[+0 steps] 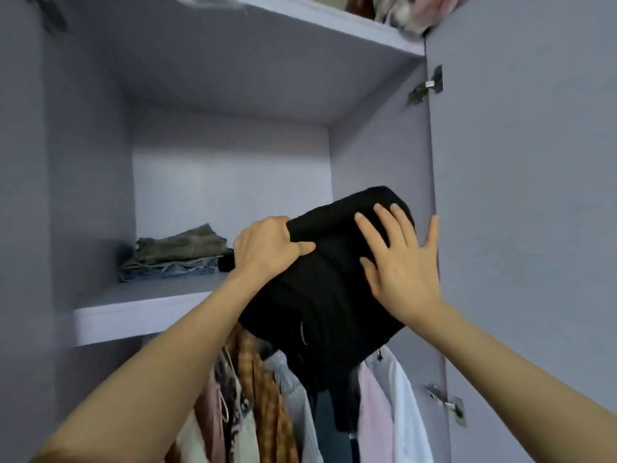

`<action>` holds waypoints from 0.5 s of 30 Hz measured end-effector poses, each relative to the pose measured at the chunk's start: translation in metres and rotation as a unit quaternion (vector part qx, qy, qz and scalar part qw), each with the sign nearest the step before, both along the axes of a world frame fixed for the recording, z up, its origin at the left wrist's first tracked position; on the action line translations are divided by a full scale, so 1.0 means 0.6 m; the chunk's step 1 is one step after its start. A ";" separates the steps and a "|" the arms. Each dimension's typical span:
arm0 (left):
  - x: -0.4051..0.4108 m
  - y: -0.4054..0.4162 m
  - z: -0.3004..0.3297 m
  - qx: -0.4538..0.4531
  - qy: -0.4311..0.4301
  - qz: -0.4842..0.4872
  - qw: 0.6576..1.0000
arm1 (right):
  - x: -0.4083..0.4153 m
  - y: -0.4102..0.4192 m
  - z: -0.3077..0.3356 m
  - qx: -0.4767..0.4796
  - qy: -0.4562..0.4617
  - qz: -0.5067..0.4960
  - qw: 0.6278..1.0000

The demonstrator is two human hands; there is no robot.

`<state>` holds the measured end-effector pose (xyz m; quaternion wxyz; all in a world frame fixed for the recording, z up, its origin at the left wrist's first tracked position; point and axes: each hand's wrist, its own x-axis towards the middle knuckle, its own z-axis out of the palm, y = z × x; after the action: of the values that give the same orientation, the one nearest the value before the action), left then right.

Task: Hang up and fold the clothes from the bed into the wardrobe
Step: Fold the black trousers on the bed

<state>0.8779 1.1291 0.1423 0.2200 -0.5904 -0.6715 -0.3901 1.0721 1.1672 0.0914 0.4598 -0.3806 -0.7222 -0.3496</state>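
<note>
Folded black garment [330,279] was up at the front edge of the wardrobe shelf [133,315], on the right side of the compartment, close to the right wall. Its far end sat over the shelf; its near end hung out past the shelf lip, above the hanging clothes [267,396]. Long axis ran roughly front to back, angled up and away from the person. Shelf space lay straight ahead of both hands, so the coming move looked like a push inward.

Left hand [267,248] gripped the garment's upper left edge, fingers curled over the fold, thumb pressed on top. Right hand [400,259] lay flat on the top face, fingers spread wide, holding nothing, pressing only. Both hands about equally near.

A stack of folded clothes [177,255] sat on the same shelf to the left, just beside the garment.
</note>
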 end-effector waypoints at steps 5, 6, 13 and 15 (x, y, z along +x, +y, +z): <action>-0.106 0.111 0.095 0.037 -0.247 -0.061 0.966 | -0.105 0.105 0.039 -0.104 -0.019 0.086 0.991; -0.128 0.143 0.116 0.055 -0.273 -0.075 0.957 | -0.133 0.136 0.053 -0.126 -0.016 0.113 0.985; -0.239 0.334 0.177 0.152 -0.486 -0.161 0.845 | -0.254 0.314 0.129 -0.124 -0.054 0.115 0.984; -0.276 0.384 0.172 0.183 -0.552 -0.171 0.795 | -0.296 0.373 0.151 -0.117 -0.051 0.112 0.985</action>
<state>0.7123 1.3596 0.2455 -0.1544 -0.3291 -0.4829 -0.7967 0.8946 1.3908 0.1819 0.4108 -0.3302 -0.8188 -0.2277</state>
